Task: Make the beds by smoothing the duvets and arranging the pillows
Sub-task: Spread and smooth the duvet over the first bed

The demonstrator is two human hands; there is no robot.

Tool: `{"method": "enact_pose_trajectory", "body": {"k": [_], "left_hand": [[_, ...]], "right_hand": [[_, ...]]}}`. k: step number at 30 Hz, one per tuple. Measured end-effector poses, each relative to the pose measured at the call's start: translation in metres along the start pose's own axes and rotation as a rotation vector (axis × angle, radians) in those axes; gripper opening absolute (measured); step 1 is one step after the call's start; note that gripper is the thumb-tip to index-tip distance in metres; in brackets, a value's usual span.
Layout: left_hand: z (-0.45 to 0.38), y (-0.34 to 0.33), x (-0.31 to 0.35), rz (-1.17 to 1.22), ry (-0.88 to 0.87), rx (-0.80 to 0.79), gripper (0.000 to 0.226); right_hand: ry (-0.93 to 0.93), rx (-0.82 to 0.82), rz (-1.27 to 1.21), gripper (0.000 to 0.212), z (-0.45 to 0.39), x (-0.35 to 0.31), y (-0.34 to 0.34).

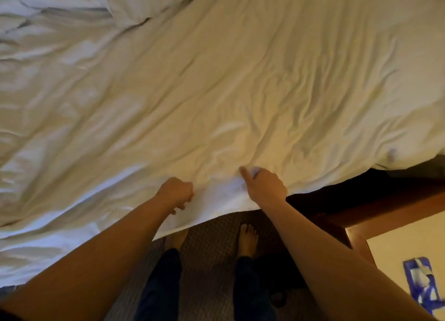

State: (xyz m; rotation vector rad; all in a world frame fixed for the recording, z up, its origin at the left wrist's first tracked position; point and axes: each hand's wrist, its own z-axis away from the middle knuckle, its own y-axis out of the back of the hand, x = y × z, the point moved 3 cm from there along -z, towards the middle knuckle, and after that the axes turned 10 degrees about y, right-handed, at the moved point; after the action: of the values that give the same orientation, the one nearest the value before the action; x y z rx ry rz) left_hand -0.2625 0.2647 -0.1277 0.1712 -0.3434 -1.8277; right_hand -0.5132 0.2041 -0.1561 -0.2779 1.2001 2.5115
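Observation:
A white, creased duvet (216,84) covers the bed and fills most of the view, with its near edge hanging over the side above my feet. My left hand (177,192) is curled into a fist and grips the duvet near that edge. My right hand (263,187) pinches a fold of the duvet just to the right, thumb on top. A rumpled white heap, perhaps a pillow (134,3), lies at the far left of the bed; its shape is unclear.
My bare feet stand on patterned carpet (212,260) close to the bed's side. A wooden bed frame or bedside table edge (375,214) runs at the right, with a pale surface holding a blue-and-white object (420,282).

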Motion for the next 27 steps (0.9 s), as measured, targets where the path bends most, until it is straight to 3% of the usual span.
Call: {"method": "enact_pose_trajectory", "body": {"k": [3,6,8,11,15,18,19,21,24,26,27], "left_hand": [[-0.012,-0.047,-0.015,0.313,0.328,-0.273,0.049],[-0.029,-0.079,-0.015,0.675,0.301,-0.174,0.031],[-0.033,-0.089,-0.019,0.742,0.262,-0.055,0.025],[-0.024,-0.100,-0.034,0.548,0.227,-0.040,0.033],[-0.004,-0.096,-0.041,0.352,0.282,-0.287,0.035],[0.001,-0.064,-0.018,-0.212,0.257,-0.437,0.036],[-0.001,-0.047,-0.005,-0.304,0.216,-0.391,0.037],[-0.012,-0.006,0.029,-0.250,0.009,-0.156,0.034],[-0.025,0.070,0.065,-0.108,-0.409,0.466,0.037],[-0.048,0.107,0.066,-0.226,-0.462,0.821,0.059],[-0.065,0.118,0.060,-0.308,-0.416,0.913,0.069]], "right_hand": [[0.092,-0.013,-0.004,0.051,-0.017,0.009,-0.015],[0.241,0.030,-0.042,0.044,-0.024,0.020,-0.021],[0.294,0.044,-0.061,0.045,-0.020,0.028,-0.025],[0.288,0.064,-0.053,0.046,-0.006,0.049,-0.028],[0.261,0.012,0.082,0.044,0.009,0.060,-0.022],[0.227,-0.170,0.324,0.042,0.006,0.039,0.001],[0.232,-0.203,0.407,0.041,0.002,0.027,0.012],[0.316,-0.133,0.466,0.040,-0.009,-0.012,0.035],[0.629,0.133,0.315,0.033,-0.037,-0.092,0.051],[0.861,0.274,0.283,0.050,-0.066,-0.143,0.037],[0.916,0.280,0.303,0.066,-0.082,-0.165,0.025]]}}
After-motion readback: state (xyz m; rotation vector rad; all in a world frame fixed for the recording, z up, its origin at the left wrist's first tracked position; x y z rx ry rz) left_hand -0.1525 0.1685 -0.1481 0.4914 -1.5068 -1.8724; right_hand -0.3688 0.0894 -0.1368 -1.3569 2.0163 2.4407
